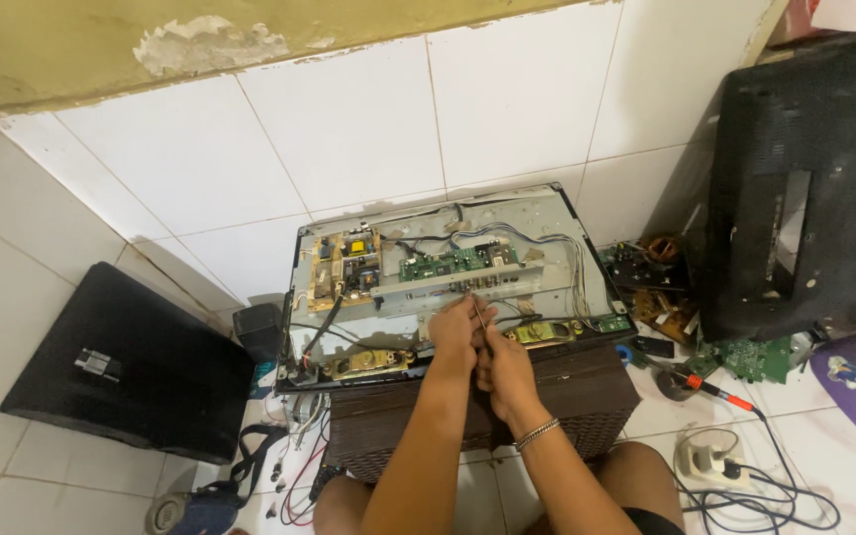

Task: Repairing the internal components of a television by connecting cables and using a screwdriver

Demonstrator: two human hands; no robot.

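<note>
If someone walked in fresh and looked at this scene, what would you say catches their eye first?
Most striking is the opened flat television lying back-up in the middle on a dark wicker stool, its circuit boards and wires exposed. The left hand and right hand meet at its near edge, pinching a thin tool. At right, a black back cover leans on the tiled wall.
</note>
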